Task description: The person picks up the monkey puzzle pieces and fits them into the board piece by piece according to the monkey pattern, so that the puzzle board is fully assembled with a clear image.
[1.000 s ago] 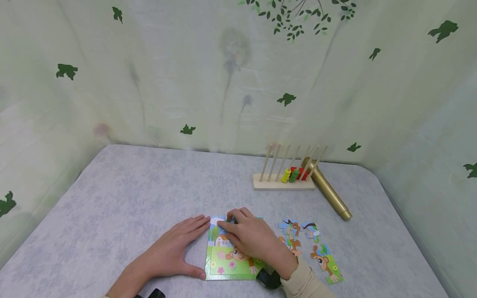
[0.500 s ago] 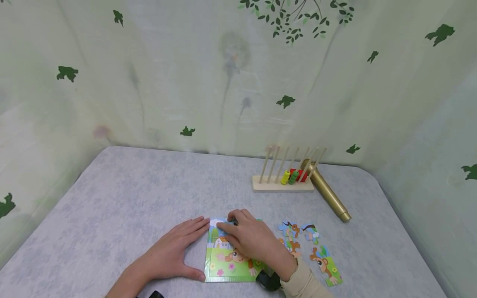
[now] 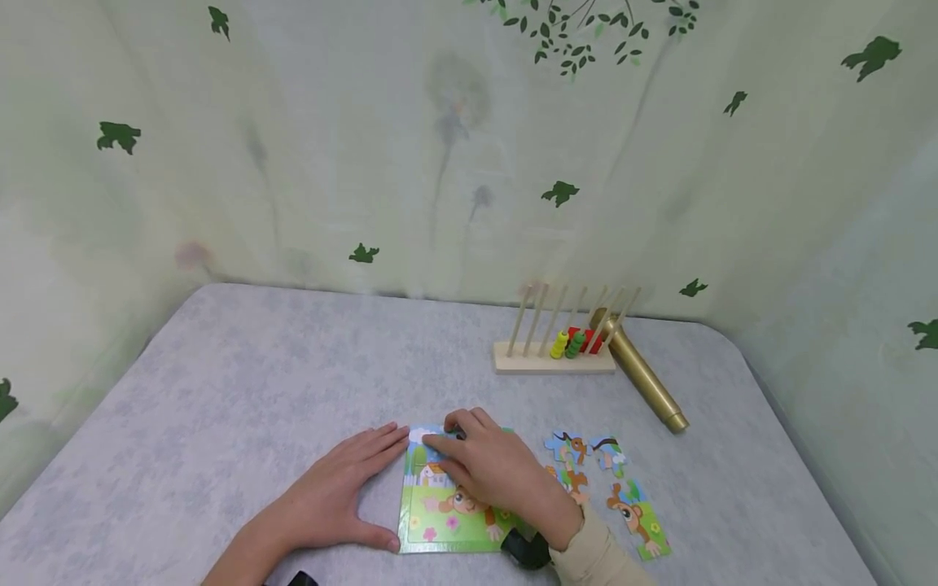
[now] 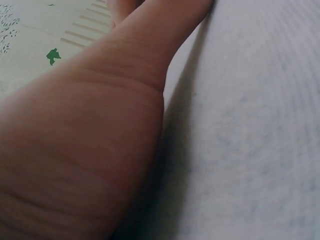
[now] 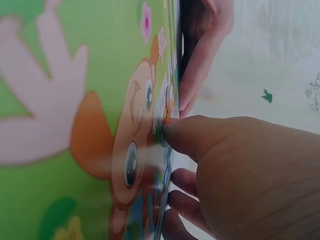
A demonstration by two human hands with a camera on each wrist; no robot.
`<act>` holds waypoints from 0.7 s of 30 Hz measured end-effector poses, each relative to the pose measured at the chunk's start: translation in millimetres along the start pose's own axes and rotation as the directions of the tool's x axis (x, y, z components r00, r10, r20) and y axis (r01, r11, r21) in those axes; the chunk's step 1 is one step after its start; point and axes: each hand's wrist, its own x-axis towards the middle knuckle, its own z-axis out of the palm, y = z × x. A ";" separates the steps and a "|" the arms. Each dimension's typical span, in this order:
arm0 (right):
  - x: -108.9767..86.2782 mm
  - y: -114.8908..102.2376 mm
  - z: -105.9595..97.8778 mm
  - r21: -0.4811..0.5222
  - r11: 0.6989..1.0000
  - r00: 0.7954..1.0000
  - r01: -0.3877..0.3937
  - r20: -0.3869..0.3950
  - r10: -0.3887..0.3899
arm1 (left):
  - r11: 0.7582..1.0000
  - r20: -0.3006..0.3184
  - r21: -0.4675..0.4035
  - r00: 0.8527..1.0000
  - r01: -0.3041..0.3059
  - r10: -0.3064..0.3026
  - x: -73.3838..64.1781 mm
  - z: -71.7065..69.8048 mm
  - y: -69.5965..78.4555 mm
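Observation:
A square picture puzzle [image 3: 440,522] with a green border and a cartoon monkey lies on the table. My left hand [image 3: 344,492] rests along its left side, fingers extended to the upper corner and thumb at the lower corner. Bent over the puzzle's upper part, my right hand [image 3: 491,464] has its fingertips and thumb around a puzzle piece [image 5: 168,97] near the house picture. The hand hides much of that piece in the head view. The left wrist view shows mostly the left hand [image 4: 135,60] and the tabletop.
Loose puzzle pieces lie right of the puzzle: a monkey-face piece [image 3: 639,521] and several smaller pieces [image 3: 567,446]. Farther back stand a wooden peg rack [image 3: 553,366] with yellow and green beads and a red piece, and a brass-coloured tube [image 3: 648,378].
The head view has shifted slightly. Both hands keep nearly the same places on the puzzle.

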 end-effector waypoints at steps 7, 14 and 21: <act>-0.5 0.1 -1.2 -0.019 1.000 1.000 0.004 0.017 -0.004 | 1.000 0.009 0.005 1.000 -0.005 0.005 0.3 1.6 -0.3; -1.0 1.5 -0.6 -0.037 0.999 1.000 0.017 0.011 -0.017 | 0.999 0.004 0.015 0.999 -0.035 0.035 1.0 0.0 -0.8; -1.0 2.8 -2.4 -0.044 0.998 0.999 0.039 -0.004 -0.039 | 1.000 0.014 0.001 1.000 -0.012 0.012 2.1 -1.8 -1.3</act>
